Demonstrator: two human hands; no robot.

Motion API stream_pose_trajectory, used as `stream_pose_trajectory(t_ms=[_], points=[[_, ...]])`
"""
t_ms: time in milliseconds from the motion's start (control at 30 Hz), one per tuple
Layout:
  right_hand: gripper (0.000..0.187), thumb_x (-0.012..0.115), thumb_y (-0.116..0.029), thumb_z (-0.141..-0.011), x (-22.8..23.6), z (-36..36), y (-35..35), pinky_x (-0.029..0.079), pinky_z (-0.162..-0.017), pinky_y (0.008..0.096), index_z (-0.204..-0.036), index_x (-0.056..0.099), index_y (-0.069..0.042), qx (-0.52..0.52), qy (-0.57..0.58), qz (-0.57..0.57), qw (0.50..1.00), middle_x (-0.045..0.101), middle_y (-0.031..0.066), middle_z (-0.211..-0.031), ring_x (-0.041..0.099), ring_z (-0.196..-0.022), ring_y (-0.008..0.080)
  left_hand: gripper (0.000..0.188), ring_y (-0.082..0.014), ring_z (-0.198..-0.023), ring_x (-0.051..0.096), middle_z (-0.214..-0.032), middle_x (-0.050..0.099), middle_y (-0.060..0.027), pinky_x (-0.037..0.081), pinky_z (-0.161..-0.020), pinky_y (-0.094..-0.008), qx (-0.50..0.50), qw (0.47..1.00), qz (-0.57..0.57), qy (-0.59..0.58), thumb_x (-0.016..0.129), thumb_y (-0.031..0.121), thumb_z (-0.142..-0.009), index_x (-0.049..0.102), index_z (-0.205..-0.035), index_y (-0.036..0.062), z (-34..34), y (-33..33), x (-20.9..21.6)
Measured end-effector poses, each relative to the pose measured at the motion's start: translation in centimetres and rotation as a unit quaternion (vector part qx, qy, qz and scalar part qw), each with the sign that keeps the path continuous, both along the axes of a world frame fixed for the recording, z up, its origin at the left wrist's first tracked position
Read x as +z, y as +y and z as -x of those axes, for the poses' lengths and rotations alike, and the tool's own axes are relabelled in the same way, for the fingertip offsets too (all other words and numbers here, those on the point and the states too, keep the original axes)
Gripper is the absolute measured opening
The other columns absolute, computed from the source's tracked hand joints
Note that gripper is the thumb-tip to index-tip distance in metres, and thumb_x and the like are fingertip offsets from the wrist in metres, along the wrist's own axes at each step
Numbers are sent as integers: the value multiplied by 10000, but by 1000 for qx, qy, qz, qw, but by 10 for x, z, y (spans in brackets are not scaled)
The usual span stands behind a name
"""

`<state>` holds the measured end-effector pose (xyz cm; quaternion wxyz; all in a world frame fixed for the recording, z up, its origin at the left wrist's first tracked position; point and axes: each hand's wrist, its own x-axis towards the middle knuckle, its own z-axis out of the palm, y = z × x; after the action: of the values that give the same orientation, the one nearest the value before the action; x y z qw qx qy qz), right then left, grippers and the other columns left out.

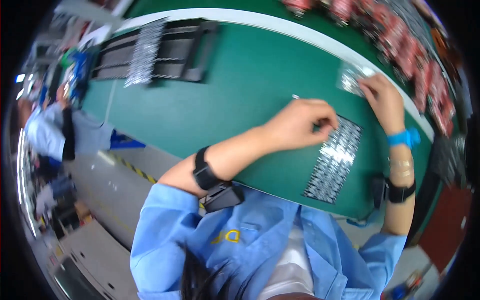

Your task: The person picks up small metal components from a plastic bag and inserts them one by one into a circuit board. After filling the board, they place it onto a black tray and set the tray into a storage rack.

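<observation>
On the green table lies a dark rectangular sheet [334, 159] covered with rows of small silvery pieces. My left hand [302, 124] is over its upper left edge, thumb and fingers curled into a pinch. Whatever sits between those fingertips is too small to make out. Farther right, my right hand [385, 97] has its thumb and forefinger drawn together at the edge of a clear plastic bag [351, 82] with shiny contents. I cannot tell what those fingers grip. A small white piece [295, 96] shows just behind my left hand.
At the far left of the table stands a black tray [195, 52] with a silvery strip [146, 52] laid across it. Red bundled parts [385, 27] line up beyond the white table edge [280, 22]. Another person [55, 125] in light blue is at the left.
</observation>
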<state>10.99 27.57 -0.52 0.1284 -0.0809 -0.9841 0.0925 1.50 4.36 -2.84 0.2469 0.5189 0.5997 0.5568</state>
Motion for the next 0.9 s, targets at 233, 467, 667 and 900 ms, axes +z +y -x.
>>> stream_pose_trajectory(t_ms=[233, 467, 667, 900], points=[[110, 665, -115, -816, 3, 21, -12, 482, -617, 317, -912, 684, -63, -34, -12, -9, 999, 628, 65, -856, 615, -689, 240, 130, -132, -747, 665, -834, 690, -81, 541, -692, -264, 5, 997, 21, -70, 670, 34, -781, 681, -907, 5, 9, -3, -3], [112, 678, -134, -790, 7, 28, -5, 491, -627, 336, -885, 686, -74, 18, -40, -112, 993, 629, 52, -871, 616, -707, 253, 107, -120, -720, 672, -829, 705, -75, 544, -667, -248, 11, 996, 33, -80, 702, 70, -783, 698, -872, 9, 9, -2, 0], [150, 681, -147, -789, 3, 19, -1, 494, -641, 328, -932, 698, -107, 47, -37, -12, 998, 624, 44, -894, 621, -739, 250, 96, -116, -724, 667, -826, 702, -65, 537, -659, -242, -6, 998, 41, -39, 702, 66, -789, 699, -872, 16, 6, 1, -1], [176, 678, -186, -803, -7, 21, 3, 492, -658, 319, -969, 710, -137, 51, 16, 17, 998, 631, 23, -910, 626, -764, 227, 96, -118, -726, 657, -827, 696, -60, 530, -661, -238, -8, 999, 46, -3, 701, 53, -789, 697, -877, 16, 6, 0, 2]])
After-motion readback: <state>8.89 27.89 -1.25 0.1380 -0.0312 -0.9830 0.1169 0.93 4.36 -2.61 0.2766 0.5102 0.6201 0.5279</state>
